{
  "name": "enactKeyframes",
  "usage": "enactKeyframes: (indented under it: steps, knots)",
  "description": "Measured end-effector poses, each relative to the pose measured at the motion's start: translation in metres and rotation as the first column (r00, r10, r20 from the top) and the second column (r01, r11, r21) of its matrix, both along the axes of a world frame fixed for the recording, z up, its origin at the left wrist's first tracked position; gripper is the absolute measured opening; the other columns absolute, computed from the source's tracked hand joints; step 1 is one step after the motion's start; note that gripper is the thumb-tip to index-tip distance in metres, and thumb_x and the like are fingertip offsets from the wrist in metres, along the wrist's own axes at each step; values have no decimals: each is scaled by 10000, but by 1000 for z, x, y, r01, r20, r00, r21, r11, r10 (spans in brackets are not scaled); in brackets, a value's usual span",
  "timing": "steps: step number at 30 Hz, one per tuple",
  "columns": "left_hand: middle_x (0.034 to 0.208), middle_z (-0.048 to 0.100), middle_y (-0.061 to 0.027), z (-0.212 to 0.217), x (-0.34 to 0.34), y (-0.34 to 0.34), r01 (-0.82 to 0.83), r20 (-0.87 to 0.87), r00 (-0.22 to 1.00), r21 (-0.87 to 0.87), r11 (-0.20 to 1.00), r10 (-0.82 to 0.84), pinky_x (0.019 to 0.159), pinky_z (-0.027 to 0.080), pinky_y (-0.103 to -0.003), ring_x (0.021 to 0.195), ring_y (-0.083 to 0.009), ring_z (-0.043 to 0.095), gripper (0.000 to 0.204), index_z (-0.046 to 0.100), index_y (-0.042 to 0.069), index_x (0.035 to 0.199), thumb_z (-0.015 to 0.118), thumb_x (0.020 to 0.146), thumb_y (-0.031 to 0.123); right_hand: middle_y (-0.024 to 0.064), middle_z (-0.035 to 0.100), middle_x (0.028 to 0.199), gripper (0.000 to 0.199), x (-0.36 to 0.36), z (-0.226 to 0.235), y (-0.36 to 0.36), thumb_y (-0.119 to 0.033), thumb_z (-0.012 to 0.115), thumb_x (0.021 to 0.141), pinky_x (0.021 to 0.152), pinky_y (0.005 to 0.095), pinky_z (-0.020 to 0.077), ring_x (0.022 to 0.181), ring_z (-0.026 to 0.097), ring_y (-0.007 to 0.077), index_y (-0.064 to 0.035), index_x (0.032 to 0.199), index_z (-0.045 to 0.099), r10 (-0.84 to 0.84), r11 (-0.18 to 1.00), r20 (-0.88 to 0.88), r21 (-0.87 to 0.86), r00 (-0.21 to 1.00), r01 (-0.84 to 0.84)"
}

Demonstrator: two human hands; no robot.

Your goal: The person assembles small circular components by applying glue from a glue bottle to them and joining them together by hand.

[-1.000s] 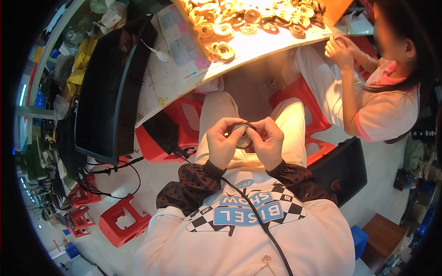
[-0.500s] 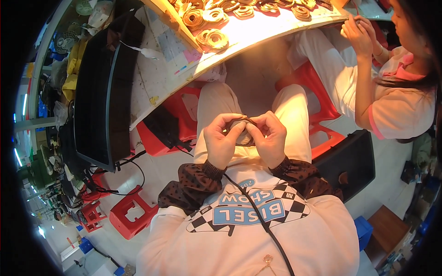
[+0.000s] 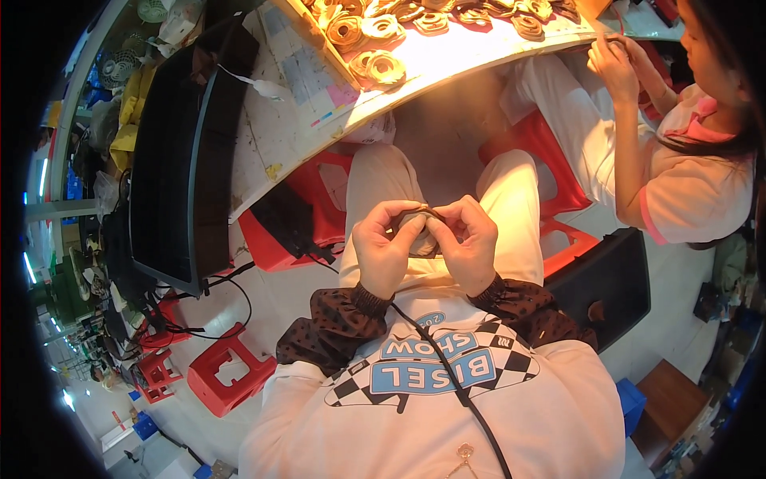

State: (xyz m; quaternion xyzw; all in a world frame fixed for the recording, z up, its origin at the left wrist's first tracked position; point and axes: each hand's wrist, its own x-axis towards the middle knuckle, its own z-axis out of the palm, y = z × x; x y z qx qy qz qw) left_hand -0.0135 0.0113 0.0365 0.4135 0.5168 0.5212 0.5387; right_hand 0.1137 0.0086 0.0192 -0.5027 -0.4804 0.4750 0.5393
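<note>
A pale workbench (image 3: 271, 144) lit warmly from above, red plastic stools (image 3: 231, 375) seen on a light floor (image 3: 279, 295), possibly shelves (image 3: 56, 263) at left.

There is only one view: a wide fisheye camera on the person's head, looking steeply down over the chest onto the lap. It sits close to the left hand (image 3: 385, 254) and right hand (image 3: 471, 249). The white workbench (image 3: 447, 64) bends along the upper rim.
</note>
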Motion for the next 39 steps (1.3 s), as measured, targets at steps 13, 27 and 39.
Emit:
enactKeyframes:
  steps: [13, 27, 39]
  knots:
    - [848, 672, -50, -2, -1, 3, 3, -18, 1000, -3, 1000, -3, 681, 484, -202, 739, -68, 594, 130, 636, -20, 944, 631, 814, -30, 34, 517, 775, 67, 0, -2, 2, 53, 640, 792, 561, 194, 443, 644, 557, 70, 27, 817, 583, 3, 1000, -25, -29, 1000, -4]
    - [906, 668, -55, 2, -2, 10, 61, -7, 998, -40, 997, -61, 738, 484, -216, 800, -79, 595, 156, 636, -23, 986, 627, 830, -16, 27, 538, 800, 56, 6, 5, 6, 35, 648, 805, 577, 190, 456, 671, 577, 61, 25, 844, 610, 0, 996, -72, -90, 997, -7]
    - [1045, 645, -89, 6, -9, 13, 147, 84, 987, -163, 976, -135, 852, 470, -235, 954, -116, 601, 291, 572, -44, 1142, 601, 853, -19, 9, 543, 862, 150, 16, 1, 11, -4, 656, 826, 618, 180, 474, 748, 585, 50, 18, 973, 633, 104, 976, -126, -178, 987, -126]
